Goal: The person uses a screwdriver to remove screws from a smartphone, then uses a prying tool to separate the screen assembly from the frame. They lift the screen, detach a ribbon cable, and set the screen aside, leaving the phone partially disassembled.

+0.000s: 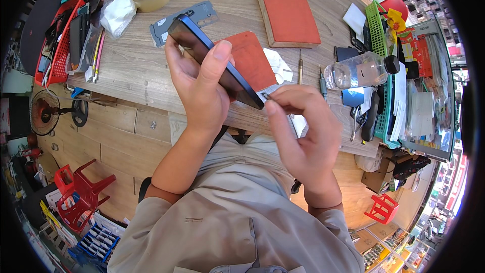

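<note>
Beige shirt (222,222) foremost, the phone (235,84) overlaps red pad (248,59).

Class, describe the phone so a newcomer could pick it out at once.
Find the wooden table, then the left hand over its near edge. That hand holds the phone, whose dark, glossy face sets it apart from the red pad behind.

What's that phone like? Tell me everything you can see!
The phone is a slim, dark slab with a glossy, glassy-looking front, rounded corners and a bluish edge. Its screen looks dark. It slants above the wooden table, gripped by the left hand, with the thumb across it. The right hand's fingertips are at its lower end; I can't tell whether they touch.
</note>
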`<state>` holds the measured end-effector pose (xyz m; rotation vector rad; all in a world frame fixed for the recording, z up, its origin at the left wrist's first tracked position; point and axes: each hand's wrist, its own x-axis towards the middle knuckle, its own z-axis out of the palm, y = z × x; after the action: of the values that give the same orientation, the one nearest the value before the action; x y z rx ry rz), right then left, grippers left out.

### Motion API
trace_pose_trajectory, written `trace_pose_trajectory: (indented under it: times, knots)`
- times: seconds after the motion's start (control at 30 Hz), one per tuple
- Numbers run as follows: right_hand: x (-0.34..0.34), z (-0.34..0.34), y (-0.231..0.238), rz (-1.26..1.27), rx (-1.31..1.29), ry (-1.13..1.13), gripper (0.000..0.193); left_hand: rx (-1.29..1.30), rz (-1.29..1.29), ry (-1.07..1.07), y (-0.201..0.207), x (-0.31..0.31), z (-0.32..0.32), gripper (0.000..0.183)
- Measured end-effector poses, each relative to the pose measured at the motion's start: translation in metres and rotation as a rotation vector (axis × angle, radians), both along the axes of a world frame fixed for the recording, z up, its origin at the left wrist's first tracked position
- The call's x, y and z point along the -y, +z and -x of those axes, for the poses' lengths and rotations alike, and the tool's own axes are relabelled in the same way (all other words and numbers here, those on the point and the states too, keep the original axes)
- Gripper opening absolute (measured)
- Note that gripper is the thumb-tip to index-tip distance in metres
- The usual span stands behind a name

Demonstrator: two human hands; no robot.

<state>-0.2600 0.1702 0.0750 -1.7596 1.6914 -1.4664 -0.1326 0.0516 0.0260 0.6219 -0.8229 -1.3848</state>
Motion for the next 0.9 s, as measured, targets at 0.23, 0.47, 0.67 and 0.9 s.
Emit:
trace_pose_trajectory:
  times: [0.23,0.47,0.67,0.9]
  knots:
    - [-0.005,0.01,0.002,-0.199,0.599,0.027,0.019,0.003,0.005,0.003,-0.003,0.001,-0.001,0.073]
    - [-0.002,0.023,-0.002,-0.203,0.736,0.156,0.027,-0.008,0.014,0.011,-0.004,0.001,0.001,0.071]
    - [-0.002,0.019,-0.005,-0.146,0.756,0.124,0.033,-0.013,0.021,0.012,-0.005,0.002,0.0,0.072]
    - [0.001,0.009,-0.012,-0.055,0.36,0.008,0.022,-0.006,0.022,0.005,-0.005,0.002,-0.002,0.074]
